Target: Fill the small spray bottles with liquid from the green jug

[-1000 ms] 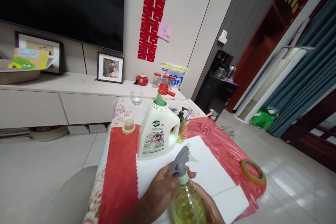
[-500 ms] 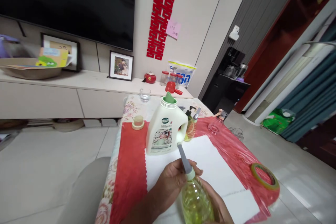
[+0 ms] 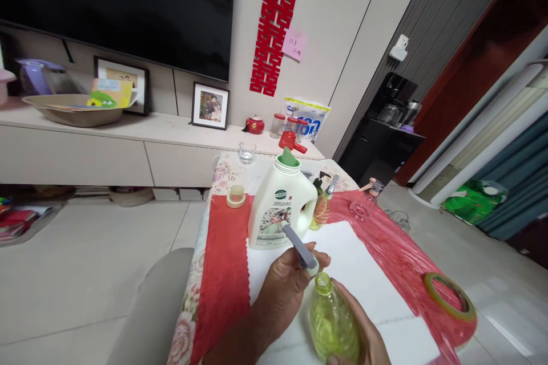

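Observation:
In my left hand point(image 3: 285, 288) is a grey pump top point(image 3: 302, 248) with a pale collar, tilted just above and left of a bottle neck. My right hand point(image 3: 363, 325) is wrapped round that ribbed clear bottle point(image 3: 331, 316) of yellow-green liquid, whose mouth is uncovered. Behind them a large white detergent jug point(image 3: 278, 205) stands upright, a green spout in its open neck. Its pale, translucent cap point(image 3: 236, 197) sits on the red cloth to the left. A second pump bottle point(image 3: 322, 211) of yellowish liquid stands partly hidden behind the jug's handle.
White paper point(image 3: 349, 262) lies under the hands over red covering point(image 3: 226, 262). A tape roll point(image 3: 449, 296) rests near the right edge, and a clear pink bottle point(image 3: 363, 205) stands behind it. At the back are a glass cup point(image 3: 246, 153) and a red scoop point(image 3: 291, 141).
My left hand has lifted the pump top off the bottle, and its neck now shows open. The whole view has shifted slightly left.

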Demonstrator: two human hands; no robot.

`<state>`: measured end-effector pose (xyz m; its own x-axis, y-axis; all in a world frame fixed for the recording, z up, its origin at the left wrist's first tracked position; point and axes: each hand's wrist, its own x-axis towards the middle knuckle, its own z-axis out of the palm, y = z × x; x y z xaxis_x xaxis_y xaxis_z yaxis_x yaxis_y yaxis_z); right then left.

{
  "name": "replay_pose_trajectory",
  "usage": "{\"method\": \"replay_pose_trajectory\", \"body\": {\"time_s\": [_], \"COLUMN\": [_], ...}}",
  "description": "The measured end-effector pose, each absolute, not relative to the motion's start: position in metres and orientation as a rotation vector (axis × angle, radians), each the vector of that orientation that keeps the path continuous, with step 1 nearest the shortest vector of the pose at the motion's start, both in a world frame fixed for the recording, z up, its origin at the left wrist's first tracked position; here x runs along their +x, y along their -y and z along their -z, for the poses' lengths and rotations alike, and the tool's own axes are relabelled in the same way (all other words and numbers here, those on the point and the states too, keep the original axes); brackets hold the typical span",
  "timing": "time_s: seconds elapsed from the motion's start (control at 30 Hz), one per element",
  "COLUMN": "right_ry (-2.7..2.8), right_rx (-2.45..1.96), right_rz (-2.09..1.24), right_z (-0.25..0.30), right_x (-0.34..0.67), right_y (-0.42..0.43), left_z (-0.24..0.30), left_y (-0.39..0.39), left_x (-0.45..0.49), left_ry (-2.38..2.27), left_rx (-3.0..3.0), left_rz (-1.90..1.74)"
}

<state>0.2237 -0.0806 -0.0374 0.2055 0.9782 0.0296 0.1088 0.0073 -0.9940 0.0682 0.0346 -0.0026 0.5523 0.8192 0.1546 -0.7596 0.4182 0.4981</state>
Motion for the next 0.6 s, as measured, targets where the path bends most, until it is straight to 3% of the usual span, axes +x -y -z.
{"method": "replay_pose_trajectory", "body": {"time_s": [0.6], "right_ry": [0.782], "right_rx": [-1.277], "right_rz": [-0.945], "right_z": [0.046], "right_x": [0.26], "right_y": [0.096], "left_z": [0.0], "left_y": [-0.046], "left_x": [0.055], "left_ry": [0.004], "left_rx": [0.442], "left_rz": [-0.976]}}
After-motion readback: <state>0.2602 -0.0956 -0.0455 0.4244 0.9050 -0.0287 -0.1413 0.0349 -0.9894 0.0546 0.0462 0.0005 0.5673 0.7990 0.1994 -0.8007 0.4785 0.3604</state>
